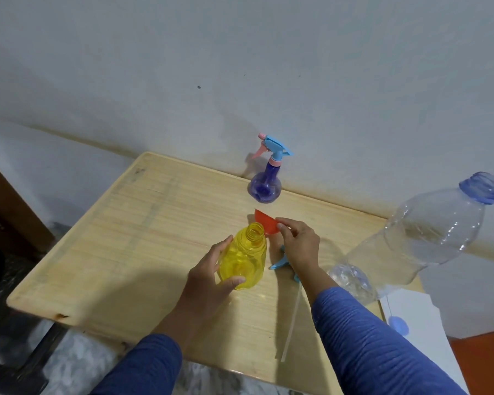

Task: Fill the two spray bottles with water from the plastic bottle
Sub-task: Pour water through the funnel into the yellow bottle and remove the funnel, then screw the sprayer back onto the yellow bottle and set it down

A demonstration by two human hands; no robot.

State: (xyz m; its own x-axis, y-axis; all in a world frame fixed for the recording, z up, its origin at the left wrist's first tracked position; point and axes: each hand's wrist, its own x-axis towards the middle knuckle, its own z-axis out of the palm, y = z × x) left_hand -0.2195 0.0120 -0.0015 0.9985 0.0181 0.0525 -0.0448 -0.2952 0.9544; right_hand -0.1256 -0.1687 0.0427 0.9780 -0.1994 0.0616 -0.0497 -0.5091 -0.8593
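My left hand (211,269) grips the yellow spray bottle (244,258), which stands on the table with its neck uncapped. My right hand (298,243) pinches a small red funnel (264,222) just behind and to the right of the bottle's neck. The bottle's blue spray head (281,262), with its white dip tube (291,326), lies on the table under my right wrist. A purple spray bottle (264,185) with a blue and pink trigger head stands capped at the far edge. The clear plastic water bottle (419,238) stands uncapped at the right, holding some water.
The wooden table (126,238) stands against a white wall. A white sheet of paper (428,332) with a blue bottle cap (398,325) on it lies at the table's right front corner. Dark furniture is at the left edge.
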